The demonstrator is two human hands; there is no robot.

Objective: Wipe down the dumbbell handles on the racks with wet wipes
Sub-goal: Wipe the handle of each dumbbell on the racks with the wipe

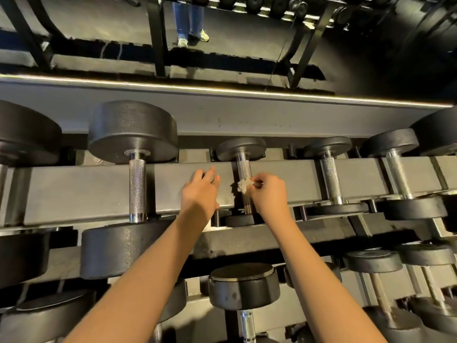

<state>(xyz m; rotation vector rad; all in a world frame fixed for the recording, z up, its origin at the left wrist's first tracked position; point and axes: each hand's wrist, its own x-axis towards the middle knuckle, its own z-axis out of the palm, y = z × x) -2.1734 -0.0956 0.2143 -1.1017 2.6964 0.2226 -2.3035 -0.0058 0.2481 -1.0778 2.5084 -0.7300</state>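
We are in a gym's free-weight area. A grey steel rack [74, 191] runs across the frame in tiers. On it, black round-headed dumbbells [133, 131] of several sizes lie side by side, each with knurled chrome handles [137, 184]. In the upper part of the frame we see dark flooring [247, 33], black equipment frames [158, 45], a second row of weights [279, 4] at top right, and a person's legs [189, 18] in jeans and trainers.
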